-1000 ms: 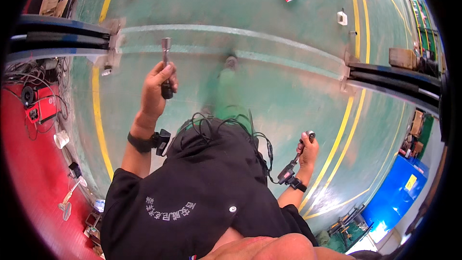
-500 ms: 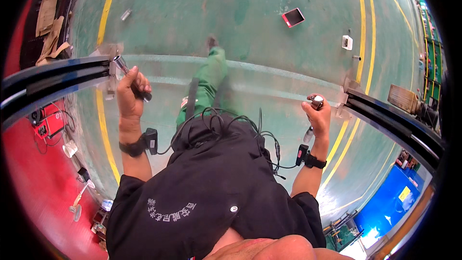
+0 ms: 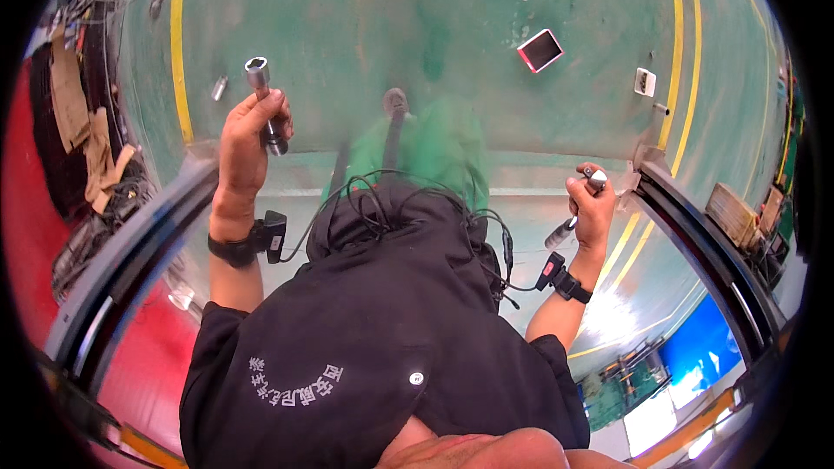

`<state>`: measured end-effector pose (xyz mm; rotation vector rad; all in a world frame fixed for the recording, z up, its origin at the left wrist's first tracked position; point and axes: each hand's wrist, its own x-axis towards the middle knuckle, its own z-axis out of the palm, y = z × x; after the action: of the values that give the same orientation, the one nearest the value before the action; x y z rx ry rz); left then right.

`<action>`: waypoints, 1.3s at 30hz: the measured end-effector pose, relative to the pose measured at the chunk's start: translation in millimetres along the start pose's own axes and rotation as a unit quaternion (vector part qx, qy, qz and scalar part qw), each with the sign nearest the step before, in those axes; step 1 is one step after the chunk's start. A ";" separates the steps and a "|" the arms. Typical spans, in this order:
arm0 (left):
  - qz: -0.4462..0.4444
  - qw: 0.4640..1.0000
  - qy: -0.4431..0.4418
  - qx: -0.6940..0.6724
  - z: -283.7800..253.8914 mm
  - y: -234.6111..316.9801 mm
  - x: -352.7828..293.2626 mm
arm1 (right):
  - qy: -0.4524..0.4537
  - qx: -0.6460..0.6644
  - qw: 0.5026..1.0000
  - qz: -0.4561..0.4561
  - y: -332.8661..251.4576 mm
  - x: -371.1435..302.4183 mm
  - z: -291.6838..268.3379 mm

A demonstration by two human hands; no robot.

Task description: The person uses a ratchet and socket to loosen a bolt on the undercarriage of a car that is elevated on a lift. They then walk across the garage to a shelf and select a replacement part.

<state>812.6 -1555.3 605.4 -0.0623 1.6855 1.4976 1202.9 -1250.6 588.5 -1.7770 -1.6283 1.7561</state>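
My left hand is wrapped round a metal socket tool. Its hollow, shiny end points up and away from me, and a darker end pokes out below my fingers. On the other side, my right hand grips what looks like a ratchet wrench. The chrome head shows above my thumb, while the knurled handle end sticks out under the hand. My fingers cover the middle of both tools. Both hands are held apart, over the floor at either side of my body.
Dark metal rails flank me, with another rail on the right. On the green floor ahead lie a red-edged tray, a white box with small parts and a small bottle. A black cable loops across my waist.
My legs have stepped forward and blur now. The left hand has risen, turning its socket tool more upright. My right hand has shifted slightly outward. The rails have swung backward in view.
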 end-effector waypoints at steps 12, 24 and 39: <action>-0.090 0.989 0.033 0.116 70.0 150.7 289.9 | 0.007 0.003 0.997 0.073 -148.2 318.0 79.3; -0.176 0.977 -0.058 0.105 146.4 309.1 542.3 | -0.159 -0.149 0.976 0.003 -442.6 551.2 220.0; -0.219 0.946 -0.139 0.194 229.1 537.1 878.0 | -0.163 -0.025 0.986 0.002 -691.1 820.5 333.8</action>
<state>89.7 -793.1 514.5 -0.0123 1.5771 0.7919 327.8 -552.2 494.9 -1.5756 -1.7996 2.1155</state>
